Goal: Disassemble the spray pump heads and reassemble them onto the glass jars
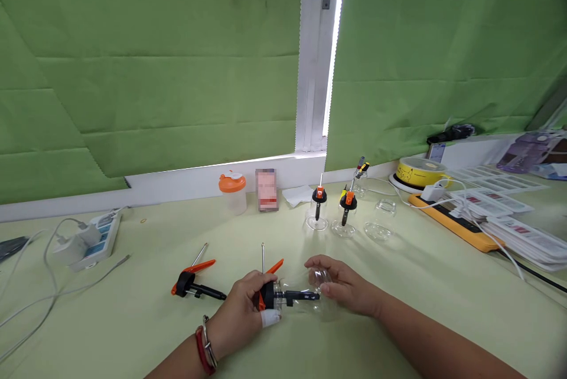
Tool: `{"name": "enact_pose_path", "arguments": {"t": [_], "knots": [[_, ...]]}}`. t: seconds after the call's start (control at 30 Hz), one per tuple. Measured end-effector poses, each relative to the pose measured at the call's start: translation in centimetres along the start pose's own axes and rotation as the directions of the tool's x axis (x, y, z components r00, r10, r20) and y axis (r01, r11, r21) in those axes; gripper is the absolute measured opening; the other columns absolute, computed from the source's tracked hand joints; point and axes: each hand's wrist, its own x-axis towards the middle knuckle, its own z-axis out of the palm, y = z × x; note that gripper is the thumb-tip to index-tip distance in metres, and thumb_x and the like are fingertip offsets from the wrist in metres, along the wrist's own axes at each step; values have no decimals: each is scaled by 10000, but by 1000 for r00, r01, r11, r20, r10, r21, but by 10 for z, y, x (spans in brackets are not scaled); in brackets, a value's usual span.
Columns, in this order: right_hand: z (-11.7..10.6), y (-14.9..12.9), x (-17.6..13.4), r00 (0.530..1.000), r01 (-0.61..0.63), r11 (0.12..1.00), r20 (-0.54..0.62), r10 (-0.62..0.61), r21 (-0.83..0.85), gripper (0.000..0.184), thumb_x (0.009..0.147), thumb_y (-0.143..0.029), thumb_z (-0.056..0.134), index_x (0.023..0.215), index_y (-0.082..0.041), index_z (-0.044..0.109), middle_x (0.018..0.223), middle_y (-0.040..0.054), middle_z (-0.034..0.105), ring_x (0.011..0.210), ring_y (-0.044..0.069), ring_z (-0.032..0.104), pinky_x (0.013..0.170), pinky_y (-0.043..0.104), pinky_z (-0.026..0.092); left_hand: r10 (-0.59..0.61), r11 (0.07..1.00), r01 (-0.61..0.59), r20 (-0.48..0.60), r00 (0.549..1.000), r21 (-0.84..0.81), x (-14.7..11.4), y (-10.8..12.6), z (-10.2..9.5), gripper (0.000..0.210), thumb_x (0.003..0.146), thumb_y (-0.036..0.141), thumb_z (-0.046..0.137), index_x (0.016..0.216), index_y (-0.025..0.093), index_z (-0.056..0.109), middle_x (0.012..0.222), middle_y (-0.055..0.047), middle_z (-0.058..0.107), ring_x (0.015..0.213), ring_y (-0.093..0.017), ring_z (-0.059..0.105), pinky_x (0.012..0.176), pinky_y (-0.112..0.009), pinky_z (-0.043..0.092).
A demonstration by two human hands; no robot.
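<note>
My left hand (245,302), with white tape round a fingertip, grips a black-and-orange sprayer top (267,295) with a thin metal spout. My right hand (348,286) holds the base end of a clear bottle (303,305) lying on its side. The top's black tube (302,296) lies inside the bottle, and the cap meets its neck; whether it is fastened I cannot tell. Left of my left hand, a second sprayer top (188,283) lies loose on the table. Beyond my right hand stand two clear bottles with matching tops (318,208) (348,213).
An uncapped clear bottle (380,222) stands behind my right hand. At the back are an orange-lidded cup (233,193), a pink box (266,190) and screwdrivers (362,167). Power strips (98,243) (456,222) with cables lie at both sides. A yellow round container (420,174) sits at the right.
</note>
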Motion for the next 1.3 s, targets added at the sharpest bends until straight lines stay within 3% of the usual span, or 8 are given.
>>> {"name": "enact_pose_path", "arguments": {"t": [0.13, 0.47, 0.77, 0.93, 1.1, 1.3], "knots": [[4, -4, 4, 998, -23, 1000, -66, 24, 21, 422, 855, -500, 484, 1123, -176, 520, 804, 17, 554, 713, 144, 482, 680, 283, 390, -6, 1000, 6, 4, 1000, -4, -1, -5, 7, 479, 648, 273, 729, 1114, 231, 630, 905, -20, 533, 797, -157, 537, 722, -269, 452], [6, -2, 5, 993, -9, 999, -114, 13, 36, 434, 856, -529, 475, 1134, -196, 494, 805, 14, 552, 711, 144, 492, 691, 291, 408, -14, 1000, 13, -104, 994, -14, -2, -5, 10, 470, 643, 262, 729, 1103, 252, 632, 889, -8, 543, 811, -162, 542, 756, -282, 463], [9, -4, 3, 994, 18, 1000, -112, -16, 16, 458, 845, -521, 499, 1186, -218, 458, 995, 60, 562, 881, 187, 542, 813, 358, 439, -31, 998, 22, -137, 990, -67, 1, -4, 5, 468, 617, 222, 748, 1075, 234, 651, 890, -27, 555, 807, -174, 549, 755, -294, 469], [5, 3, 0, 986, 102, 984, -114, -120, -147, 556, 805, -509, 567, 1260, -227, 415, 1178, 103, 517, 1074, 234, 511, 911, 388, 422, -87, 989, 68, -137, 987, -132, 0, -2, 3, 477, 600, 252, 764, 1062, 211, 654, 939, -49, 592, 788, -171, 535, 738, -299, 478], [3, -4, -3, 967, 176, 922, -116, -228, -345, 652, 708, -468, 690, 1250, -228, 420, 1223, 108, 496, 1079, 246, 507, 935, 379, 428, -133, 973, 107, -118, 984, -206, 1, 3, 1, 482, 575, 237, 766, 1040, 181, 651, 896, -33, 596, 768, -159, 523, 691, -281, 476], [6, -16, -4, 899, 335, 723, -24, -437, -605, 675, 634, -447, 764, 1197, -246, 448, 1290, 127, 468, 1211, 286, 426, 1002, 422, 385, -250, 881, 224, -7, 968, -416, 5, 6, -4, 566, 554, 270, 770, 1083, 158, 599, 766, 16, 563, 576, -105, 492, 542, -276, 473]]}}
